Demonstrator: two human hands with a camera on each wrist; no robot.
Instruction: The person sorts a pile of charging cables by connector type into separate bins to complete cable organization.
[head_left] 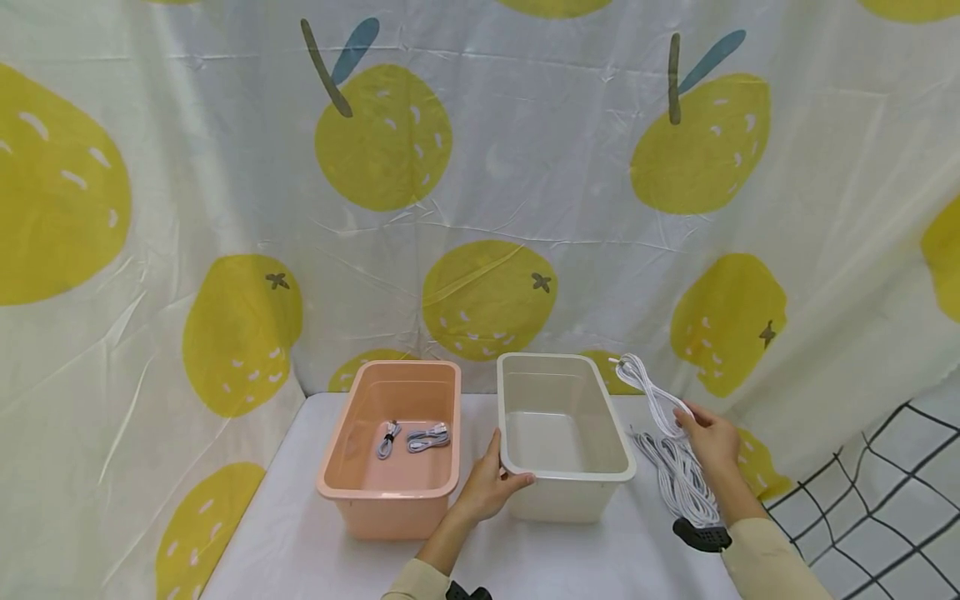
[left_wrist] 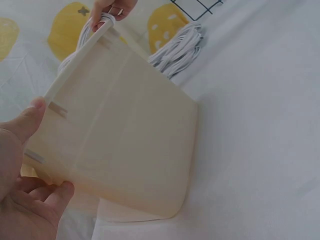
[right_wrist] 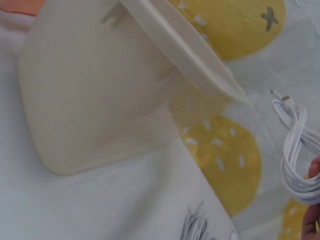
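Coiled white cable (head_left: 651,390) with a metal-tipped plug (right_wrist: 286,98) was in the right hand (head_left: 708,442), pinched between thumb and fingers. Position: raised off the white cloth-covered table (head_left: 258,542), just right of the cream rectangular plastic bin (head_left: 558,500), outside its rim. Plug end pointed away from the person, near the bin's far right corner.

Left hand (head_left: 486,493) was gripping the near left corner of the cream bin, thumb along the front rim, other fingers on the left side. Heap of bundled white cables (head_left: 686,487) lay on the table right of that bin, near the right forearm.

Peach rectangular plastic bin (head_left: 397,518) stood left of the cream one, a narrow gap between. Two small tied grey-white cables (head_left: 428,439) lay side by side on its floor, apart. Backdrop: pale sheet (head_left: 562,150) with yellow fruit print; black wire grid (head_left: 873,437) at far right.
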